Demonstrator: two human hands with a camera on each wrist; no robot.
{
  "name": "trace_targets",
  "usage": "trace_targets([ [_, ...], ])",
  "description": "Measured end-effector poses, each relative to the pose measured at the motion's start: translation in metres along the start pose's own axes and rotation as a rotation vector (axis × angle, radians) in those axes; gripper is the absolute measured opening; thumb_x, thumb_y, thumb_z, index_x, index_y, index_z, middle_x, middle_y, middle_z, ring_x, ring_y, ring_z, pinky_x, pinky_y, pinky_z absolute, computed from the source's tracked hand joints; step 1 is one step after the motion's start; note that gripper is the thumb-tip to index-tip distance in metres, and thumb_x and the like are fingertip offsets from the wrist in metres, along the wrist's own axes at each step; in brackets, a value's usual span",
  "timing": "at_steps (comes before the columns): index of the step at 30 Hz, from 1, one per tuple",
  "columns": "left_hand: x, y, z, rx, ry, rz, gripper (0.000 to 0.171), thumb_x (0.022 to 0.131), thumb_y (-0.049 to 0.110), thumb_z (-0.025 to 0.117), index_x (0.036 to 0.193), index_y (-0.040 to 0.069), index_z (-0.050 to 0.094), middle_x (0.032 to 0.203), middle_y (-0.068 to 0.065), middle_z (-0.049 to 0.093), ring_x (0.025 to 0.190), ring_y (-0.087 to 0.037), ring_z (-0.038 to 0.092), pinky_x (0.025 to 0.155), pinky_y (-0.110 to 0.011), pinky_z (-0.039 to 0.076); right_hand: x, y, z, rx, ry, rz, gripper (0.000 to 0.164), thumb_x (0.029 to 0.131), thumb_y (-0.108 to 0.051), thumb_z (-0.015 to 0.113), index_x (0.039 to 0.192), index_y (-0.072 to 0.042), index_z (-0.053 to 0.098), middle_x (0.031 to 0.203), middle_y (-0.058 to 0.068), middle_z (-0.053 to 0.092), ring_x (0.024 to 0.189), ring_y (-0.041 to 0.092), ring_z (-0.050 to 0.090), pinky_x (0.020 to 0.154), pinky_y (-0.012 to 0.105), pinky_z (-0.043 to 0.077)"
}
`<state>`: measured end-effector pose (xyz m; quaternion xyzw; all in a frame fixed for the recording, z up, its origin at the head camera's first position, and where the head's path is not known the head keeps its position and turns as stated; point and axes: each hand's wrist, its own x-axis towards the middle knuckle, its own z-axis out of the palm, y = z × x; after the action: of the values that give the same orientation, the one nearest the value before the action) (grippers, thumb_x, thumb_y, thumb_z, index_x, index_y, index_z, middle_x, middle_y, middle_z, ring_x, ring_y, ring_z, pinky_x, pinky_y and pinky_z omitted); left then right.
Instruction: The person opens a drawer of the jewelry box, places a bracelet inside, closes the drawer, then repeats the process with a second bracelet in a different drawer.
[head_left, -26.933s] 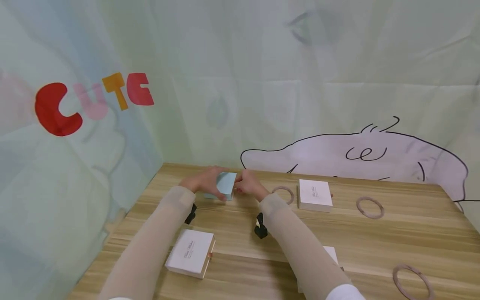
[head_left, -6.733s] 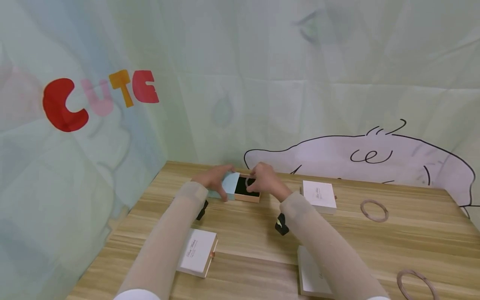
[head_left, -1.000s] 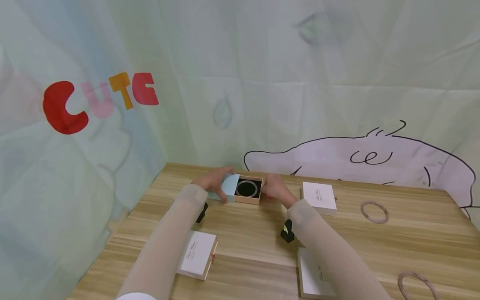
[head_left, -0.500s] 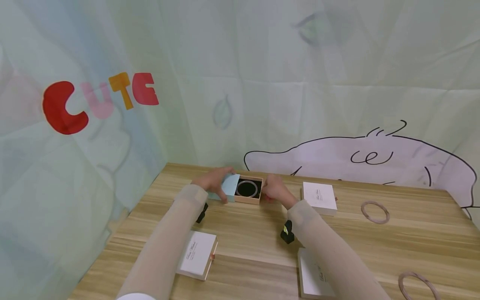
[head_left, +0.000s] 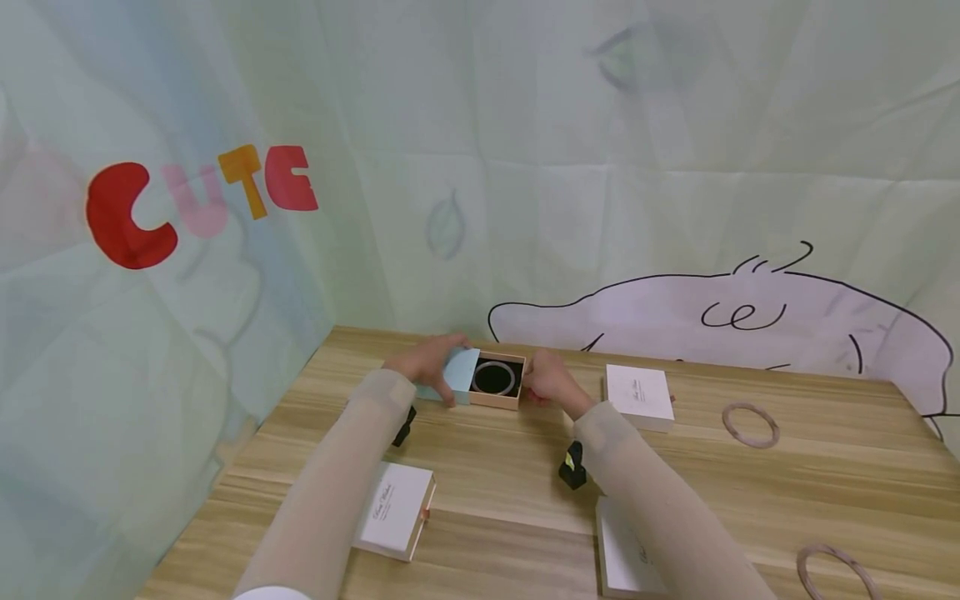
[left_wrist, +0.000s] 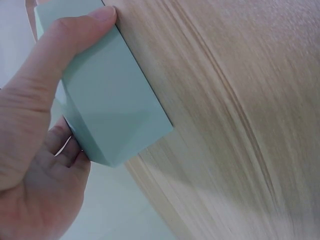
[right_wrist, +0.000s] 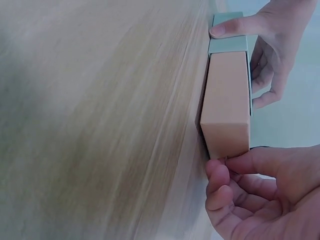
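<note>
Head view: at the lower left of the frame a white box (head_left: pixel 396 510) is lying on the worktop (head_left: pixel 495 483), with open room between it and the hands. Mid-frame, the left hand's (head_left: pixel 427 360) fingers are gripping the blue sleeve; the right hand's (head_left: pixel 551 381) fingers are pinching the peach drawer's (head_left: pixel 495 402) end, probably its tab. A ring (head_left: pixel 513 381) is lying inside. Any sliding is calling for straight alignment and a braced sleeve. Behind, the worktop's far edge is running close.

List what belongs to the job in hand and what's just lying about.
In the job: left hand, blue box sleeve, right hand, orange drawer, ring inside the drawer.

Apparently just lying about: three white boxes, two loose rings.
</note>
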<state>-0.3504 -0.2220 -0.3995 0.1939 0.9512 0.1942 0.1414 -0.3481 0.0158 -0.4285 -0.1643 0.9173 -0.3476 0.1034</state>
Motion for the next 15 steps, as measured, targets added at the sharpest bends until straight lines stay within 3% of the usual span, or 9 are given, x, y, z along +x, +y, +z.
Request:
trace_targets([
  [15,0.0029,-0.0024,0.0007,0.013,0.001,0.002,0.090,0.061,0.013,0.096,0.137,0.010,0.047,0.120,-0.010,0.058,0.098,-0.026,0.054,0.080,-0.038,0.050,0.0015,-0.0003,0.0039,0.008,0.023,0.010,0.034,0.090,0.004,0.057,0.056,0.002,0.059,0.044,-0.001,0.049,0.041,0.012,0.047,0.047,0.020,0.037],
])
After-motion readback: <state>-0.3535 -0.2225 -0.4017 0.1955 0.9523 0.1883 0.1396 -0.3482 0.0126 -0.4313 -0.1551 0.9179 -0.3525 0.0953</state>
